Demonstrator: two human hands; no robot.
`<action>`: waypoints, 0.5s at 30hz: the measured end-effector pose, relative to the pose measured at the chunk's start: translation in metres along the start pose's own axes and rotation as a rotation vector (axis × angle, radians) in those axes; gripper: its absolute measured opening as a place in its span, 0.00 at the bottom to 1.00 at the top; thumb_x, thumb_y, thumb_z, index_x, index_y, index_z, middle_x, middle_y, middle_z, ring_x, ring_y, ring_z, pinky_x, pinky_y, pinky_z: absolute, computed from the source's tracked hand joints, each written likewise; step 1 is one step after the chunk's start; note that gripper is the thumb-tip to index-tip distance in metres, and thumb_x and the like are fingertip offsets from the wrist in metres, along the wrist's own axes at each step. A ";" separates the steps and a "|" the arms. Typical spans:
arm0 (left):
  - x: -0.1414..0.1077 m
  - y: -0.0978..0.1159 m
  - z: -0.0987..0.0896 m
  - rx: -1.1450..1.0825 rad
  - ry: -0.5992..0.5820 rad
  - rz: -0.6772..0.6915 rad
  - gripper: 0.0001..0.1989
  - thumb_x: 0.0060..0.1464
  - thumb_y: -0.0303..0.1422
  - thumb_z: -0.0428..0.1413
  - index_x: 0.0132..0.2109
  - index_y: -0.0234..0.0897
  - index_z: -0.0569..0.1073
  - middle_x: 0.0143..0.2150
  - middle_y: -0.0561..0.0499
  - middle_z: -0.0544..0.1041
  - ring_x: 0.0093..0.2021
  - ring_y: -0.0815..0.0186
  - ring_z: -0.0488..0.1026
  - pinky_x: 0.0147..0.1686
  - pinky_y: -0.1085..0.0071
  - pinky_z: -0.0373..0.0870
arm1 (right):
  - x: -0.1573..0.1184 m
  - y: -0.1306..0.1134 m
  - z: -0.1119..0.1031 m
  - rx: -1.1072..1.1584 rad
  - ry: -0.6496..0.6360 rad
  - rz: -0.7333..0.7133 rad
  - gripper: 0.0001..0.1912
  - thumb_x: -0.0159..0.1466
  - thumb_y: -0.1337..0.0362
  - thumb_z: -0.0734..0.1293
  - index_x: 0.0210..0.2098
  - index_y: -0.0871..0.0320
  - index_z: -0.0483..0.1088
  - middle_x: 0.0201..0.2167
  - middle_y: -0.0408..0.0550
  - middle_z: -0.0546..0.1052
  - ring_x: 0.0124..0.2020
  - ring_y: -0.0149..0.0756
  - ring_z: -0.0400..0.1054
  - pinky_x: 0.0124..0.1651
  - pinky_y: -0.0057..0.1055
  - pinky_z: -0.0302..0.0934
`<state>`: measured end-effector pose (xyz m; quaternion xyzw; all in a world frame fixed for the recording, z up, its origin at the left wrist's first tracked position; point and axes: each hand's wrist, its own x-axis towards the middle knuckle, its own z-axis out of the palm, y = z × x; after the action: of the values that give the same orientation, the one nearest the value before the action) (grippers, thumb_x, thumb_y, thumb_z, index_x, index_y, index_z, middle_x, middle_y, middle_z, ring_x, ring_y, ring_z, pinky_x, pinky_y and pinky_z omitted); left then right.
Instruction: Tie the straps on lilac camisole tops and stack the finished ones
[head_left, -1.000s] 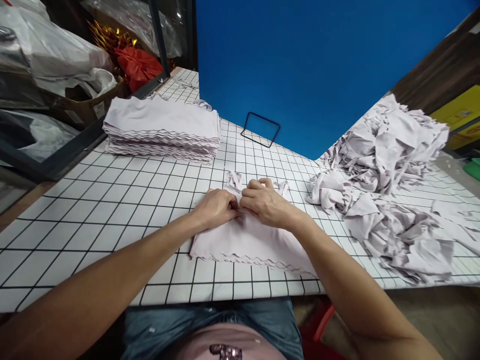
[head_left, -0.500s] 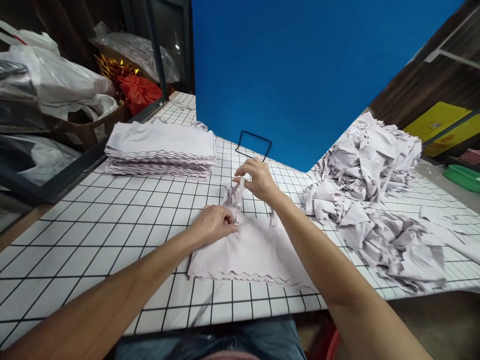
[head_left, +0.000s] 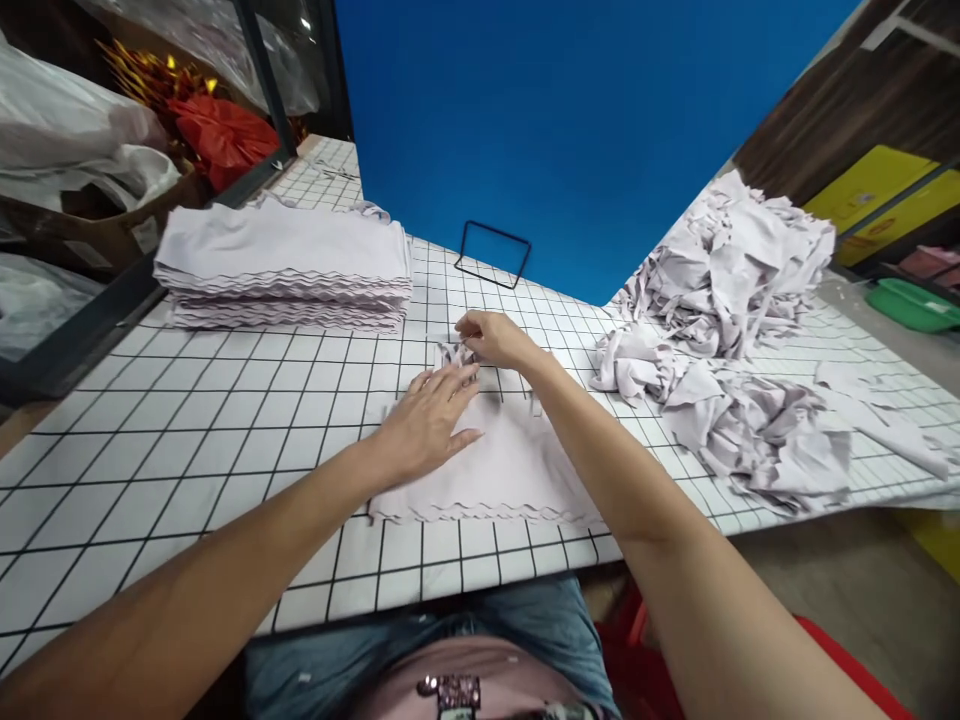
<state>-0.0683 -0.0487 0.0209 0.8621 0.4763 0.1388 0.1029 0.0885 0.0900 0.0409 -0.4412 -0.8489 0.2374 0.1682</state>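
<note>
In the head view a pale pinkish-grey fabric piece (head_left: 495,470) with a wavy lower edge lies on the table in front of me. My left hand (head_left: 424,420) rests flat on its upper left part, thumb and fingers spread. Just beyond those fingers, a narrow fabric strap (head_left: 454,353) sits bunched at the top of the piece. My right hand (head_left: 495,340) is over it with curled fingers closed on the strap; the fingertips are partly hidden. The right forearm covers the right side of the piece.
Stacked folded fabric pieces (head_left: 285,250) stand at the back left. Crumpled fabric scraps (head_left: 727,270) are heaped on the right. A thin black rectangular frame (head_left: 491,255) is by the blue panel (head_left: 540,140). The grid-patterned tablecloth (head_left: 247,400) ends close to my lap.
My left hand has gone from gripping the fabric to lying flat with spread fingers. My right hand has lowered the raised strap toward the table. The camera view has shifted.
</note>
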 end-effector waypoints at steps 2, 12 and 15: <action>0.000 -0.001 0.006 -0.011 -0.118 -0.001 0.33 0.64 0.47 0.45 0.70 0.36 0.53 0.73 0.42 0.47 0.73 0.49 0.41 0.68 0.49 0.39 | -0.031 -0.006 -0.007 -0.156 0.110 -0.019 0.14 0.64 0.72 0.61 0.49 0.62 0.70 0.48 0.56 0.76 0.50 0.45 0.67 0.51 0.42 0.61; -0.001 -0.006 0.003 0.035 -0.189 -0.001 0.35 0.63 0.54 0.43 0.70 0.40 0.55 0.74 0.46 0.45 0.73 0.50 0.37 0.68 0.46 0.38 | -0.208 0.005 0.015 -0.224 0.237 -0.046 0.19 0.68 0.58 0.62 0.58 0.54 0.65 0.58 0.55 0.68 0.58 0.52 0.62 0.56 0.54 0.59; 0.000 -0.013 -0.001 0.029 -0.126 0.042 0.31 0.64 0.52 0.42 0.67 0.42 0.61 0.74 0.47 0.47 0.73 0.51 0.42 0.68 0.49 0.44 | -0.212 0.007 0.017 -0.208 0.258 -0.036 0.18 0.68 0.57 0.63 0.56 0.52 0.67 0.57 0.55 0.69 0.58 0.53 0.62 0.57 0.56 0.59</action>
<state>-0.0789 -0.0416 0.0175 0.8803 0.4529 0.0795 0.1172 0.2024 -0.0866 0.0071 -0.4678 -0.8481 0.0865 0.2332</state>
